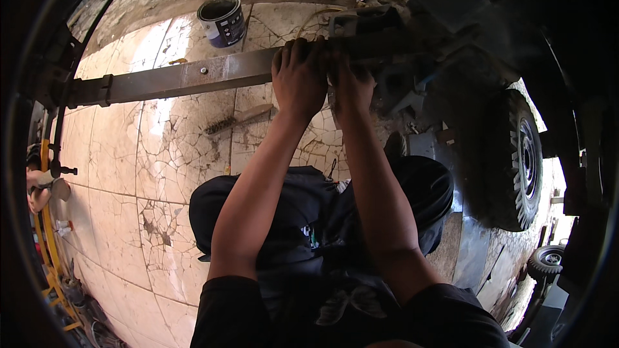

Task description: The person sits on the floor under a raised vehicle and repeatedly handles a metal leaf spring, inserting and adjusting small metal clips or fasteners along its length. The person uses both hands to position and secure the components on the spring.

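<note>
A long grey metal beam (pixel 174 80) with a bolt head on its face runs across in front of me, from the left edge into the dark on the right. My left hand (pixel 298 80) is on this beam, its darkened fingers bent over the upper edge. Close beside it, my right hand (pixel 351 83) reaches to the beam's shadowed part with fingers curled. Whatever lies under those right fingers is hidden in the dark. Below the beam, a wire brush (pixel 222 125) with a wooden handle rests on the cracked floor tiles.
An open paint can (pixel 220 20) stands beyond the beam. A treaded wheel (pixel 525 161) is at the right, with a smaller wheel (pixel 547 259) lower down. Yellow metal framing (pixel 48 238) lines the left edge, near part of another person (pixel 40 187). Dark vehicle parts crowd the upper right.
</note>
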`<state>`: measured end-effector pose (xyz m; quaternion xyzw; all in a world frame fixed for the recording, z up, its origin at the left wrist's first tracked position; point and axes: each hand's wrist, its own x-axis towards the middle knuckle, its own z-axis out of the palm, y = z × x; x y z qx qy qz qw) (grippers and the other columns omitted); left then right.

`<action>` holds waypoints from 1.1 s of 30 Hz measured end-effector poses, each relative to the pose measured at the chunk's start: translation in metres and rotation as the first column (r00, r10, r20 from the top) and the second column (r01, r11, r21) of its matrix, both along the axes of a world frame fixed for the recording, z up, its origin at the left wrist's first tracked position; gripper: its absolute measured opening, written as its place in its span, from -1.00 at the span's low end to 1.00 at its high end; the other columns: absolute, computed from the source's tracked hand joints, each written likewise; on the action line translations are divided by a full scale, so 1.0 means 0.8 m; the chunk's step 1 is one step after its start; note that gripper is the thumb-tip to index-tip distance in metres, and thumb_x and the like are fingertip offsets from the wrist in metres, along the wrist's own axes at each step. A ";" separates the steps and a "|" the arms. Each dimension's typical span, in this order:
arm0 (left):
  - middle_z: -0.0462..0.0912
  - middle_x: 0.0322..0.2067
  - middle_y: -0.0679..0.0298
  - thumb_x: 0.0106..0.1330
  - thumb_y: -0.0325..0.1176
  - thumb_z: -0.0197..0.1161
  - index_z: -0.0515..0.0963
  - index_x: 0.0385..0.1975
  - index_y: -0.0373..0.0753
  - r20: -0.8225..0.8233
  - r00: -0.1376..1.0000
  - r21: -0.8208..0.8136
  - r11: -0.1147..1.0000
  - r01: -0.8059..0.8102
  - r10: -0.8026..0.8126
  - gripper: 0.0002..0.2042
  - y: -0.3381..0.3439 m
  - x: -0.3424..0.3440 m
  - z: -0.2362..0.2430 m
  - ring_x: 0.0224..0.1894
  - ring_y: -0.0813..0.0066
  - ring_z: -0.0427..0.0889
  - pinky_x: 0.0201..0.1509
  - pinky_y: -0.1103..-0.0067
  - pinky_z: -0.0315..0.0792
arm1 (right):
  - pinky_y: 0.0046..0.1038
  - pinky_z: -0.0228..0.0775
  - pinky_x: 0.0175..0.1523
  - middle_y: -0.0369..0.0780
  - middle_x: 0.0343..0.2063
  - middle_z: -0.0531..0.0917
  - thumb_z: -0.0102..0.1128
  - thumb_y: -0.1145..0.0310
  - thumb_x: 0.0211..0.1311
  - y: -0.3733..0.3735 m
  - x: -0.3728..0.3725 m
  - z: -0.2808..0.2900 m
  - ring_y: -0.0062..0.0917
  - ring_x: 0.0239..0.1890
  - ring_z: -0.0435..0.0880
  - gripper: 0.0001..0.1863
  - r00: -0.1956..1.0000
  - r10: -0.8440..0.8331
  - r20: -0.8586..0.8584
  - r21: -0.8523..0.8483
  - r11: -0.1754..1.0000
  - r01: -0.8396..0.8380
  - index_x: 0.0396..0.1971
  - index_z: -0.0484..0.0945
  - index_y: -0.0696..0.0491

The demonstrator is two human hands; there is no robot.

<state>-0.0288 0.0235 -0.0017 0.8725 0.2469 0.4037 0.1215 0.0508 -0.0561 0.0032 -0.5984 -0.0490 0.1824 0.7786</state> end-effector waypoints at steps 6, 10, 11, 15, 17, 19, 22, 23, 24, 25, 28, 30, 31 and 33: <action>0.65 0.22 0.12 0.58 -0.23 0.20 0.63 0.42 -0.08 0.040 0.999 0.047 0.999 -0.020 0.018 -0.55 -0.001 0.002 -0.003 0.42 0.04 0.53 0.53 0.14 0.32 | -0.42 0.64 0.01 -0.21 -0.10 0.85 0.54 0.31 0.45 0.016 0.005 -0.010 -0.56 -0.11 0.78 -0.66 0.991 -0.098 0.090 0.044 0.995 0.094 0.03 0.77 0.25; 0.66 0.23 0.13 0.59 -0.22 0.20 0.63 0.42 -0.07 0.015 1.000 0.004 1.000 -0.009 0.009 -0.56 0.000 0.003 -0.004 0.41 0.05 0.55 0.53 0.15 0.32 | -0.40 0.64 0.11 -0.15 -0.02 0.86 0.56 0.22 0.43 0.027 0.014 -0.005 -0.52 -0.02 0.81 -0.58 0.986 -0.148 0.082 -0.260 0.951 0.165 0.09 0.79 0.23; 0.67 0.23 0.14 0.60 -0.22 0.20 0.63 0.42 -0.07 0.008 1.000 0.008 1.000 -0.012 0.012 -0.56 0.002 0.003 -0.006 0.41 0.05 0.55 0.53 0.16 0.32 | -0.39 0.64 0.12 -0.14 0.00 0.86 0.58 0.20 0.41 0.019 0.009 -0.003 -0.50 -0.01 0.82 -0.55 0.993 -0.102 0.057 -0.166 0.980 0.110 0.10 0.79 0.23; 0.67 0.22 0.15 0.63 -0.18 0.18 0.64 0.41 -0.06 0.032 0.999 0.028 1.000 0.014 -0.015 -0.58 0.001 -0.002 -0.010 0.40 0.07 0.56 0.53 0.15 0.33 | -0.35 0.66 0.14 -0.11 0.03 0.87 0.65 0.15 0.31 -0.008 0.000 -0.015 -0.44 0.03 0.85 -0.47 0.997 0.007 0.078 0.026 1.000 -0.009 0.12 0.80 0.22; 0.67 0.23 0.15 0.64 -0.17 0.18 0.64 0.40 -0.05 0.050 0.999 0.054 0.998 0.011 -0.014 -0.59 0.002 -0.001 -0.006 0.39 0.07 0.57 0.53 0.15 0.33 | -0.34 0.68 0.13 -0.10 0.03 0.87 0.68 0.14 0.28 -0.006 0.002 -0.016 -0.43 0.02 0.86 -0.45 0.995 -0.040 0.088 -0.007 0.999 0.041 0.11 0.80 0.23; 0.67 0.23 0.16 0.64 -0.16 0.17 0.65 0.38 -0.04 0.059 0.998 0.052 0.999 0.012 -0.015 -0.60 0.002 0.000 -0.008 0.39 0.07 0.57 0.53 0.15 0.33 | -0.32 0.70 0.12 -0.09 0.02 0.87 0.69 0.15 0.26 0.014 0.008 -0.006 -0.42 0.01 0.86 -0.44 0.985 -0.162 0.051 -0.051 0.985 0.165 0.11 0.80 0.25; 0.69 0.23 0.15 0.65 -0.14 0.17 0.67 0.35 0.01 0.077 0.997 -0.009 1.000 0.024 -0.023 -0.63 0.001 0.000 -0.008 0.39 0.07 0.58 0.53 0.14 0.33 | -0.28 0.72 0.12 -0.08 0.01 0.87 0.72 0.16 0.21 0.025 0.002 0.026 -0.35 -0.01 0.89 -0.41 0.971 -0.232 0.054 -0.363 0.901 0.236 0.10 0.79 0.27; 0.70 0.21 0.14 0.63 -0.14 0.19 0.69 0.33 -0.01 0.081 0.996 -0.008 1.000 0.027 -0.027 -0.63 0.001 0.001 -0.006 0.37 0.07 0.59 0.52 0.14 0.33 | -0.29 0.73 0.11 -0.09 0.00 0.87 0.73 0.12 0.20 0.026 0.004 0.030 -0.33 -0.01 0.90 -0.39 0.973 -0.223 0.056 -0.406 0.885 0.227 0.09 0.80 0.28; 0.71 0.20 0.12 0.61 -0.14 0.20 0.70 0.31 -0.02 0.088 0.996 -0.002 0.999 0.032 -0.031 -0.62 0.005 0.003 -0.004 0.36 0.07 0.61 0.52 0.14 0.33 | -0.29 0.74 0.10 -0.09 -0.02 0.87 0.74 0.09 0.19 0.027 0.008 0.033 -0.32 -0.02 0.90 -0.37 0.975 -0.216 0.060 -0.443 0.869 0.220 0.08 0.80 0.28; 0.72 0.18 0.10 0.59 -0.14 0.22 0.72 0.29 -0.04 0.096 0.995 0.004 0.999 0.036 -0.036 -0.62 0.008 0.004 -0.002 0.34 0.07 0.62 0.51 0.14 0.33 | -0.29 0.75 0.09 -0.10 -0.04 0.88 0.75 0.06 0.18 0.026 0.010 0.036 -0.30 -0.02 0.91 -0.35 0.976 -0.208 0.064 -0.480 0.851 0.213 0.07 0.80 0.28; 0.78 0.08 0.14 0.51 -0.18 0.32 0.82 0.11 -0.04 0.124 0.985 -0.086 0.988 0.128 -0.117 -0.71 0.015 -0.005 -0.002 0.24 0.12 0.70 0.45 0.18 0.41 | -0.31 0.77 0.03 -0.11 -0.08 0.87 0.69 -0.10 0.24 0.009 0.001 0.034 -0.31 -0.03 0.91 -0.23 0.995 -0.069 -0.067 -0.253 0.966 0.050 0.13 0.76 0.30; 0.82 0.03 0.13 0.51 -0.18 0.38 0.84 0.03 -0.12 0.252 0.949 -0.209 0.947 0.245 -0.190 -0.75 0.020 -0.008 0.002 0.16 0.09 0.77 0.31 0.23 0.54 | -0.32 0.78 -0.01 -0.12 -0.09 0.86 0.56 -0.19 0.36 0.001 -0.001 0.032 -0.33 -0.04 0.91 -0.23 0.993 0.085 -0.081 -0.179 0.979 -0.099 0.19 0.73 0.25; 0.84 0.01 0.12 0.51 -0.19 0.41 0.85 -0.01 -0.16 0.313 0.924 -0.264 0.915 0.306 -0.219 -0.76 0.023 -0.011 0.007 0.12 0.08 0.80 0.24 0.26 0.60 | -0.33 0.78 -0.03 -0.12 -0.09 0.86 0.49 -0.24 0.41 -0.005 -0.003 0.029 -0.34 -0.04 0.91 -0.22 0.983 0.161 -0.089 -0.140 0.975 -0.172 0.22 0.71 0.23; 0.87 -0.12 0.09 0.46 -0.21 0.48 0.85 -0.06 -0.20 0.319 0.945 -0.448 0.867 0.220 -0.075 -0.77 0.016 -0.024 0.016 -0.04 0.10 0.86 0.09 0.32 0.65 | -0.33 0.77 -0.04 -0.10 -0.08 0.86 0.34 -0.24 0.53 -0.026 -0.010 0.021 -0.35 -0.03 0.91 -0.29 0.964 0.227 -0.136 -0.163 0.955 -0.248 0.22 0.69 0.17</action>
